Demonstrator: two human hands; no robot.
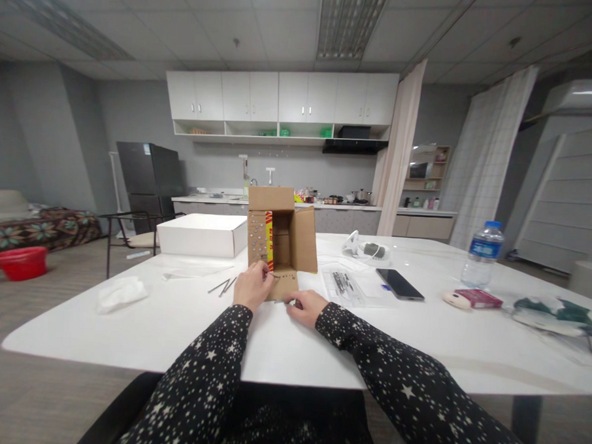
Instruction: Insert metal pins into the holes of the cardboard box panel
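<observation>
A carton [280, 242] stands open on the table [184, 322], its mouth facing the person. The left hand [252, 285] grips the carton's left flap, fingers curled onto its edge. The right hand [306, 307] rests just right of the bottom flap, fingertips pinching something too small to tell. Left of the carton lies a white box [202, 234]; right of it, a phone [400, 283] and bottle [481, 254]

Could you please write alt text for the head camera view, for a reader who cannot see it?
A person in star-patterned sleeves rests the left hand on an open cardboard box standing on a white table, the right hand at its lower flap. A white box, phone and water bottle lie around.
</observation>
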